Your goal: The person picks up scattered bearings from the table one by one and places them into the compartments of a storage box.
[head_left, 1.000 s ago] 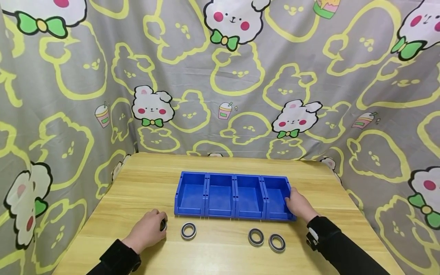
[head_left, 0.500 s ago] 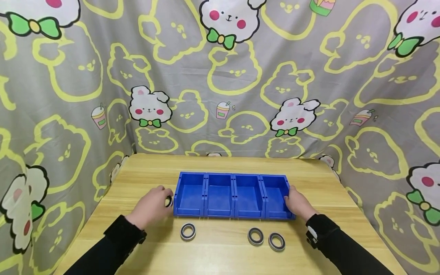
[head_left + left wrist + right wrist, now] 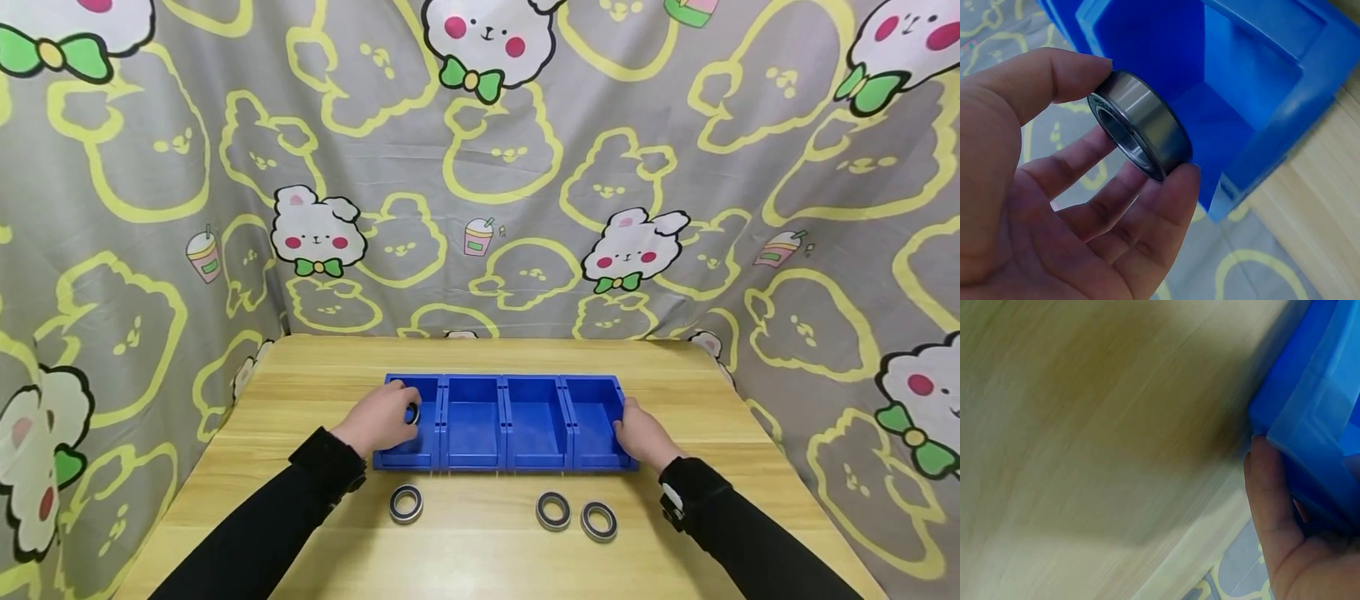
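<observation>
Between thumb and fingertips my left hand (image 3: 382, 419) pinches a ball bearing (image 3: 1150, 119), a metal ring with a dark seal. Hand and bearing are over the leftmost compartment of a row of joined blue storage bins (image 3: 472, 460). The left wrist view shows the bearing tilted in front of the blue bin (image 3: 1247, 81). At the row's right end my right hand (image 3: 645, 435) grips the outer side wall, thumb inside the rightmost bin. From the right wrist, a finger lies along the outside of the blue wall (image 3: 1310, 444); the other fingers are mostly hidden.
On the wooden table (image 3: 465, 558), in front of the bins, lie a bearing (image 3: 406, 519) at left and two more, one bearing (image 3: 553, 526) beside another bearing (image 3: 599, 537), at right. A patterned grey curtain (image 3: 405, 167) hangs behind and at both sides.
My left hand has lifted the bearing from the table left of the bins and carried it up and rightward over the leftmost bin. The right hand keeps its grip on the row's end.
</observation>
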A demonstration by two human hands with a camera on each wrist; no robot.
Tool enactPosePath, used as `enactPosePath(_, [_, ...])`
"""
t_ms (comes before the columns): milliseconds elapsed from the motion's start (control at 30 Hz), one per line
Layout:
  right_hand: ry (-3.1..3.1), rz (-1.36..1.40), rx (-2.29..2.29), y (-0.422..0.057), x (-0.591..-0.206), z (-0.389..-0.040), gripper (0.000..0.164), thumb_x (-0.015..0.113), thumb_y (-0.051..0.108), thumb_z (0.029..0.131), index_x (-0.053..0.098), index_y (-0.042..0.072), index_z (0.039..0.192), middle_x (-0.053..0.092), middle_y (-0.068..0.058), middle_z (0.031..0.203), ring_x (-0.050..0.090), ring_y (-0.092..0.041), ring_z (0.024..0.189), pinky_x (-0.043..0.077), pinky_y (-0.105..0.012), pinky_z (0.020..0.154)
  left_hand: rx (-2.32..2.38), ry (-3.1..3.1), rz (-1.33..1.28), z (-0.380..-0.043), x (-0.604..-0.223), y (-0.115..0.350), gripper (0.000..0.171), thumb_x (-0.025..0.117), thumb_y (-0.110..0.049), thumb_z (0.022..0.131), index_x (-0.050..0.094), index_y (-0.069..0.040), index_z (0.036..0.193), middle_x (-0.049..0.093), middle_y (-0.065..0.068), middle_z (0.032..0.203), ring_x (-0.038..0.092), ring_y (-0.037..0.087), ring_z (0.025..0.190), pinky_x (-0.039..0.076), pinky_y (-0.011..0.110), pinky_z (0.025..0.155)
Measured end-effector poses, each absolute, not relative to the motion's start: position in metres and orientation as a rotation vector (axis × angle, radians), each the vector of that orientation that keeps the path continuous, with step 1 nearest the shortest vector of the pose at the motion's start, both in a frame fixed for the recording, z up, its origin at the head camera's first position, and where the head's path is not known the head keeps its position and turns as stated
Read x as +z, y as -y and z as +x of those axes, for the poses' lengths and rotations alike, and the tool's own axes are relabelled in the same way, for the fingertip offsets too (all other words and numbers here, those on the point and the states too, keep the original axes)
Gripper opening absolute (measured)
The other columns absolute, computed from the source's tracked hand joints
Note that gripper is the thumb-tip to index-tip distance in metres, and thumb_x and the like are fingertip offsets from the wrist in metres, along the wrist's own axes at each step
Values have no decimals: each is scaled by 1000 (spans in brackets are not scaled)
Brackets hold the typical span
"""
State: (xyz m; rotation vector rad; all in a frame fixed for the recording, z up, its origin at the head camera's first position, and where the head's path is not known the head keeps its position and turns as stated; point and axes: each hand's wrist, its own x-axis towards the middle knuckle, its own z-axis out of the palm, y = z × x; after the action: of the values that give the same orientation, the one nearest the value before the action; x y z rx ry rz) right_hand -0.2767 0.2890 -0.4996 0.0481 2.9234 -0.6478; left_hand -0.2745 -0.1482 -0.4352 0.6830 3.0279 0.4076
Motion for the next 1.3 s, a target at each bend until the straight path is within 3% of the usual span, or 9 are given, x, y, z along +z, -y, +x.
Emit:
enactPosePath(233, [-2967, 8, -614, -288, -497, -274, 50, 47, 6, 101, 26, -27, 134, 51, -48, 121, 58, -51, 113, 50, -56, 91, 384, -2987, 675, -290, -448, 132, 34, 80, -11, 80, 70, -4, 112, 64, 12, 105, 60, 26, 92, 51, 42, 85])
enactPosePath(467, [-2968, 20, -633, -287, -501, -274, 50, 47, 6, 102, 26, -26, 135, 51, -47, 122, 58, -50, 114, 49, -56, 92, 286, -2999, 683, -302, -469, 127, 22, 80, -5, 77, 68, -4, 96, 61, 11, 90, 59, 27, 86, 51, 42, 79])
enactPosePath(667, [-2973, 46, -635, -287, -502, -273, 48, 47, 6, 101, 29, -24, 133, 55, -44, 117, 62, -45, 107, 52, -54, 86, 251, -3007, 693, -314, -491, 123, 16, 77, -2, 80, 67, -2, 92, 63, 16, 90, 63, 34, 90, 52, 47, 84])
enactPosePath(967, [-2967, 43, -645, -285, -496, -272, 47, 46, 6, 102, 28, -24, 133, 56, -43, 115, 63, -40, 102, 53, -51, 83, 251, -3020, 698, -319, -502, 123, 15, 72, 0, 84, 68, 2, 98, 64, 20, 94, 64, 39, 94, 52, 50, 86])
enactPosePath(1100, [-2960, 46, -651, -284, -493, -271, 49, 46, 5, 102, 26, -24, 135, 53, -45, 120, 62, -44, 107, 52, -53, 86, 235, -3014, 698, -318, -501, 123, 17, 70, -1, 85, 68, 2, 102, 65, 21, 96, 64, 38, 96, 52, 49, 88])
enactPosePath(1300, [-2951, 59, -646, -284, -495, -272, 50, 46, 6, 102, 25, -24, 136, 50, -47, 125, 57, -50, 116, 49, -56, 92, 225, -2985, 669, -308, -477, 123, 39, 73, -7, 88, 64, 2, 125, 62, 24, 115, 61, 40, 108, 49, 49, 95])
